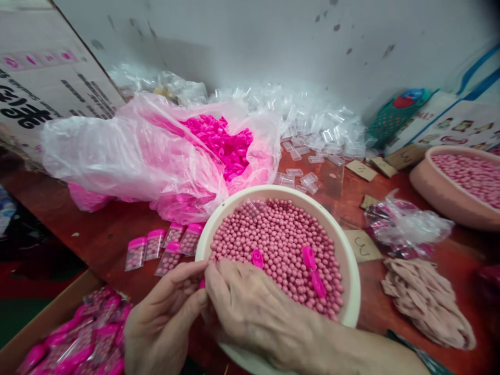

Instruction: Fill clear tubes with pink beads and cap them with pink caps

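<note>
left hand (164, 317), thumb and index pinched narrow on a small pink piece (202, 284), at the cream bowl's near-left rim. right hand (250, 307) curled against it, back of hand up, fingertips hidden; can't tell if it grips too. right forearm crosses the bowl's near-right rim, so the near side is crowded; the far side of the bowl lies open above the beads.

cardboard carton (74, 292) below the table's left edge, heaped with filled boxes (76, 341). table edge runs diagonally past it; strip of tabletop between that edge and five pink-capped boxes (136, 255) left of the bowl.

cream bowl (353, 297): round, smooth, thick rim, full of matte round pink beads (269, 229). glossy pink caps (313, 272) lie on the beads.

right of bowl: wrinkled beige cloth (429, 302), narrow tabletop gap between; marked cardboard piece (362, 246) just beside the rim; crinkled clear bag (410, 224) beyond.

farther: thin translucent pink bag (117, 151) with loose caps (222, 148), second bead bowl (424, 174) at right, clear rectangular boxes (308, 114) piled along the wall.

surface: worn reddish table (103, 247). pale wall (250, 41), dark spots; printed carton (42, 78) far left.
</note>
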Demonstrator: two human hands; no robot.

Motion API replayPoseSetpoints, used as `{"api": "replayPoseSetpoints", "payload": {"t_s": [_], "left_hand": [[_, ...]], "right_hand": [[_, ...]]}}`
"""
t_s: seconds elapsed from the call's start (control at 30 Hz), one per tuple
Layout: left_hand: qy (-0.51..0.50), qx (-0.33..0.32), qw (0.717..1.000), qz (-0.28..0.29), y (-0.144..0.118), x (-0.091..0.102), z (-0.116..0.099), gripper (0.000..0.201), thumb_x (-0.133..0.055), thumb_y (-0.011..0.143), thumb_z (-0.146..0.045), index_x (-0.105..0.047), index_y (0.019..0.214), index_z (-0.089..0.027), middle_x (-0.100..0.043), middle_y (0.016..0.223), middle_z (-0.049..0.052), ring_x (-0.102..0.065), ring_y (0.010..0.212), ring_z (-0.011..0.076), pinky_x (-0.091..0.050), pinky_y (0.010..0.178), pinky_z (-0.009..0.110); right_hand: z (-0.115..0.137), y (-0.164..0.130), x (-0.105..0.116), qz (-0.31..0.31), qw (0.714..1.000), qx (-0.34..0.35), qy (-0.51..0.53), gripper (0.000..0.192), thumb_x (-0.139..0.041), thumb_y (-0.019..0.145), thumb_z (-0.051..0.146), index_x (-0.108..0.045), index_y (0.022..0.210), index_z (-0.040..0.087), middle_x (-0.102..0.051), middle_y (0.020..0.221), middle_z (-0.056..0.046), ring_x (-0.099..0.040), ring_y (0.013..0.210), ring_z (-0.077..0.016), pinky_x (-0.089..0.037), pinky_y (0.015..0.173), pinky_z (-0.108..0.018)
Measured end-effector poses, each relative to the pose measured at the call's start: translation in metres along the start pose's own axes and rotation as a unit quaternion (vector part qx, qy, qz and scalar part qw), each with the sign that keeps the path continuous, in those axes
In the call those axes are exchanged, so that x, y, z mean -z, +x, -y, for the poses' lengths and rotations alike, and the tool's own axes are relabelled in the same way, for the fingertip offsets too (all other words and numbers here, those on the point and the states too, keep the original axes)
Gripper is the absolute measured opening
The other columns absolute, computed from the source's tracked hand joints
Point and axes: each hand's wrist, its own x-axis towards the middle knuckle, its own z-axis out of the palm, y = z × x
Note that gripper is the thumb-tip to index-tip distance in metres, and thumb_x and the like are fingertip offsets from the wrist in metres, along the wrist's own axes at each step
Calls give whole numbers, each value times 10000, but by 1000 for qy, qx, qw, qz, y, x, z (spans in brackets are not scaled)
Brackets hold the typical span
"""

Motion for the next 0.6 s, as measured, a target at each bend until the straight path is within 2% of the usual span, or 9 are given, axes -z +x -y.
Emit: {"api": "replayPoseSetpoints", "payload": {"t_s": [0.07,0.13,0.2,0.23,0.27,0.37,0.47,0.53,0.6], "left_hand": [[43,-32,996,-72,2,7,-4,311,-772,627,-297,-702,920,-220,-719,787,21,-668,684,176,-562,611,220],[101,-78,976,-178,7,16,-3,311,-760,640,-307,-698,930,-214,-703,820,6,-643,705,161,-541,608,209],[144,-107,952,-247,14,25,7,299,-750,649,-315,-698,925,-212,-687,831,-10,-623,732,154,-528,649,215],[157,-110,949,-251,19,29,15,289,-749,648,-316,-699,913,-211,-682,817,-16,-618,734,153,-524,668,219],[174,-111,949,-240,23,32,25,271,-741,654,-317,-699,899,-209,-679,797,-20,-616,717,148,-520,669,220],[222,-128,955,-149,35,40,61,218,-695,698,-311,-682,882,-193,-679,808,-4,-630,698,149,-517,670,230],[317,-195,926,-64,45,41,88,197,-590,784,-306,-672,913,-182,-685,867,40,-641,778,190,-506,746,283],[358,-228,904,-48,49,41,95,200,-550,808,-300,-673,911,-181,-682,896,60,-632,834,212,-480,814,316],[365,-246,897,-53,51,41,96,196,-535,816,-287,-672,907,-179,-674,909,71,-622,856,221,-460,848,333]], "right_hand": [[-13,2,5,-3,998,-5,58,278,-518,879,286,-464,1118,156,-630,941,-46,-604,816,-171,-511,695,-268],[-35,1,7,-56,990,-77,101,297,-507,895,294,-426,1144,154,-629,926,-53,-598,850,-188,-500,743,-302],[-63,-1,5,-111,977,-175,43,249,-444,915,200,-437,1157,142,-613,1005,-111,-568,978,-232,-463,821,-366],[-77,-1,3,-145,969,-199,11,256,-441,904,188,-450,1150,118,-591,1050,-150,-545,1023,-256,-445,840,-390],[-91,0,0,-135,966,-222,2,266,-439,894,175,-460,1151,108,-564,1114,-170,-516,1075,-262,-420,877,-398],[-120,9,-14,-117,964,-240,7,158,-467,848,149,-550,981,131,-608,966,-121,-561,899,-235,-434,806,-367],[-131,20,-26,-107,961,-254,19,88,-492,811,130,-576,827,152,-614,838,-74,-552,769,-200,-428,738,-328],[-131,25,-26,-109,958,-264,31,72,-515,804,148,-579,770,150,-612,784,-59,-546,729,-188,-418,703,-309],[-130,24,-19,-117,954,-270,52,95,-529,820,190,-590,760,148,-618,757,-43,-552,711,-176,-415,680,-291]]}}
